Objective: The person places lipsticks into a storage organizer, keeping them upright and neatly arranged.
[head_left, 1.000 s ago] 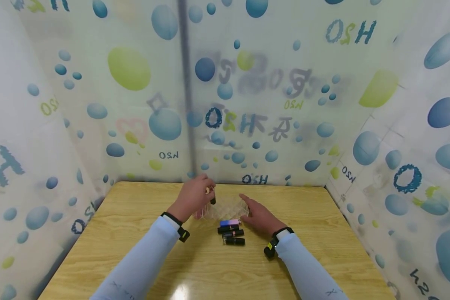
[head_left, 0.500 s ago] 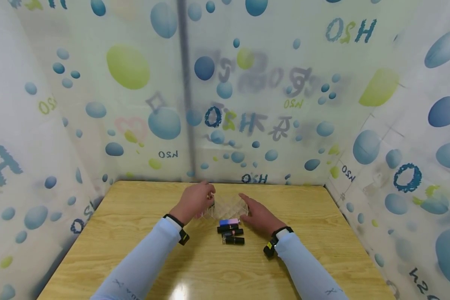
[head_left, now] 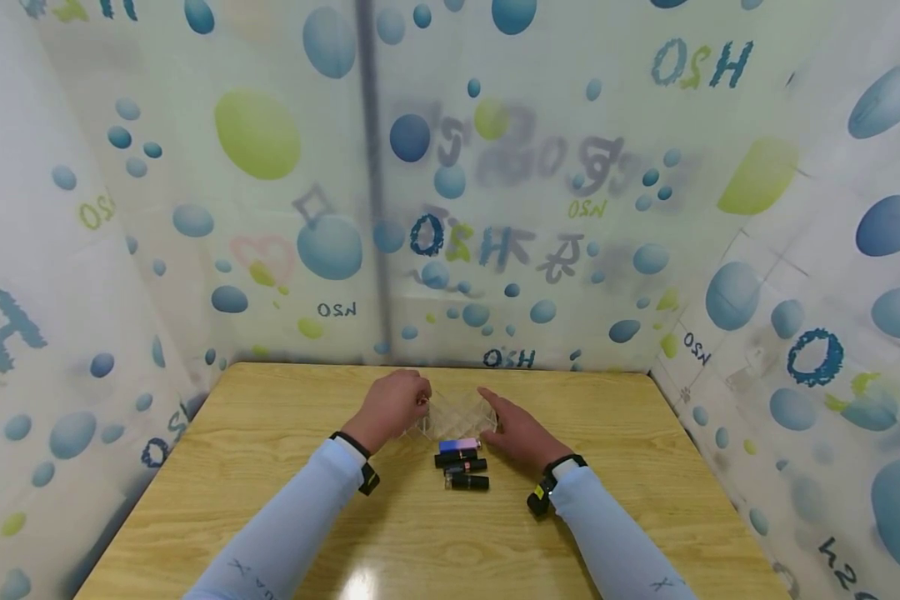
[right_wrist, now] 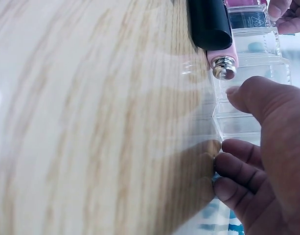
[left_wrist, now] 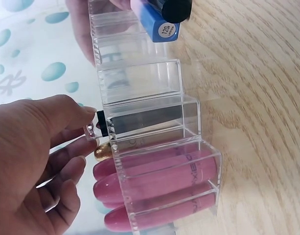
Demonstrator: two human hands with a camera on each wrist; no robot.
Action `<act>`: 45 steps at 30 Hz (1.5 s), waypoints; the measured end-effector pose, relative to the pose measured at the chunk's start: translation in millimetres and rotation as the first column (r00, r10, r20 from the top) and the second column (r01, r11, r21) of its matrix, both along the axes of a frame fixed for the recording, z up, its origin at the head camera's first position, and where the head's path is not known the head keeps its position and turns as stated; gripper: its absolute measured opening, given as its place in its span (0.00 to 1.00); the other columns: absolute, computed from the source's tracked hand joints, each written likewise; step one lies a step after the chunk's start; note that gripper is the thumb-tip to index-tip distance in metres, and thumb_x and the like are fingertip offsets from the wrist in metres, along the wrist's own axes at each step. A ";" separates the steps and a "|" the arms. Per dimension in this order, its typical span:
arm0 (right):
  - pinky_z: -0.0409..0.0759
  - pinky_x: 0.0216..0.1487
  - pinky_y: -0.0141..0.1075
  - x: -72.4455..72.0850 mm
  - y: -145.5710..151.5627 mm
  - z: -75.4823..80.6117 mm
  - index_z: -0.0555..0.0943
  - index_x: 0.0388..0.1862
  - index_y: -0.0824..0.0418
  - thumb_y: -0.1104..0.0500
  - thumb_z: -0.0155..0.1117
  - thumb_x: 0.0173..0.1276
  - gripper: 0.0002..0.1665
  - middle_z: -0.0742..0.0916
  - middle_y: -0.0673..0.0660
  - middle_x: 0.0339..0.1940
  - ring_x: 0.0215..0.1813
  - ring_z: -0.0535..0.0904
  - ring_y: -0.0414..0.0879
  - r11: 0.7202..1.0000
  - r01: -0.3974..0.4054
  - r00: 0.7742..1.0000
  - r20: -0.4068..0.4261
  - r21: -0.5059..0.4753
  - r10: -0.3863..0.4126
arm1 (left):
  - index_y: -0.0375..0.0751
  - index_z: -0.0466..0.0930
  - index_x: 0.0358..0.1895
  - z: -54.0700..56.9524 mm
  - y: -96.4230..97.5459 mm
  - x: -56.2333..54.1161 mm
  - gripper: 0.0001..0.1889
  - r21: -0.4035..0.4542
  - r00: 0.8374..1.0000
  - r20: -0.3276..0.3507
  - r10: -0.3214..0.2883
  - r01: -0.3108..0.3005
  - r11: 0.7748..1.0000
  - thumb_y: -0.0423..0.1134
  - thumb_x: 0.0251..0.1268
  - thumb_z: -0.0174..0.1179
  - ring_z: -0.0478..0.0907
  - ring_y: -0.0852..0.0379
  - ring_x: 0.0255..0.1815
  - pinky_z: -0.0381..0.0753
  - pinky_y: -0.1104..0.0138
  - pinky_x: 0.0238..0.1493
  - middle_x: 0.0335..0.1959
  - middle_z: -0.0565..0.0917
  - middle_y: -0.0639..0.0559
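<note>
A clear acrylic lipstick organizer (head_left: 461, 415) with a row of compartments stands toward the back of the table. At its left part is my left hand (head_left: 392, 407); thumb and fingertips pinch the clear end of a black lipstick tube (left_wrist: 147, 120). Most of that tube sits inside a compartment. Beside it are a gold-topped tube (left_wrist: 103, 152) and several pink tubes (left_wrist: 164, 176), each standing in the organizer. My right hand (head_left: 523, 432) holds the organizer's right end, thumb on one side (right_wrist: 247, 98) and fingers curled at the end. Compartments near the right hand look empty.
In front of the organizer lie a blue and pink lipstick (head_left: 459, 445) and several black lipstick tubes (head_left: 468, 482), lined up on the wooden table (head_left: 390, 533). A patterned curtain (head_left: 525, 208) hangs behind the table and at both sides.
My left hand has moved down with the black lipstick tube, from above the organizer into a compartment. The right hand and the loose lipsticks have stayed in place.
</note>
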State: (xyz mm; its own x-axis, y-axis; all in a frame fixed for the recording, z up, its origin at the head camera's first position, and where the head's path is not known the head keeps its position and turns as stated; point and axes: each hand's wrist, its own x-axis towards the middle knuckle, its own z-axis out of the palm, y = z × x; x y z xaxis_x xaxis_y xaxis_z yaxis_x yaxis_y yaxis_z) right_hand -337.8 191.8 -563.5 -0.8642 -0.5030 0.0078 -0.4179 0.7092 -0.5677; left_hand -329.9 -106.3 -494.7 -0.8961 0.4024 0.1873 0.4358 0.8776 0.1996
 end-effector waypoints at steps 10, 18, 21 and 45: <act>0.68 0.82 0.57 2.9 -0.8 4.2 0.50 0.95 0.43 0.49 0.69 0.84 0.51 0.66 0.55 0.90 0.87 0.66 0.56 1.000 -0.001 1.000 0.004 0.003 0.001 | 0.51 0.92 0.43 -1.5 -1.2 -1.1 0.04 -0.010 0.999 -0.027 -0.018 0.018 1.000 0.37 0.73 0.69 0.81 0.57 0.43 0.84 0.61 0.42 0.39 0.84 0.58; 0.67 0.82 0.57 2.6 -0.8 4.8 0.51 0.94 0.44 0.50 0.70 0.84 0.51 0.67 0.56 0.90 0.87 0.65 0.56 1.000 0.007 1.000 -0.001 0.004 -0.007 | 0.50 0.92 0.47 1.8 -2.1 2.0 0.05 0.007 0.999 -0.037 -0.032 0.033 0.999 0.40 0.74 0.71 0.83 0.54 0.45 0.87 0.57 0.46 0.40 0.85 0.57; 0.67 0.83 0.57 3.0 -0.9 4.6 0.52 0.94 0.45 0.50 0.70 0.84 0.51 0.67 0.56 0.90 0.87 0.65 0.56 1.000 0.008 1.000 -0.012 0.009 -0.008 | 0.49 0.92 0.47 1.0 -2.0 3.6 0.05 0.005 0.998 -0.051 -0.036 0.036 0.999 0.40 0.74 0.72 0.83 0.54 0.46 0.88 0.57 0.46 0.41 0.85 0.56; 0.67 0.83 0.57 2.4 -1.4 3.6 0.54 0.94 0.48 0.52 0.71 0.83 0.51 0.68 0.58 0.89 0.86 0.66 0.57 1.000 0.000 1.000 -0.027 0.005 0.000 | 0.53 0.91 0.50 -23.1 36.7 84.5 0.12 0.051 0.952 0.094 -0.293 0.289 0.956 0.51 0.70 0.78 0.79 0.66 0.42 0.85 0.64 0.46 0.44 0.84 0.62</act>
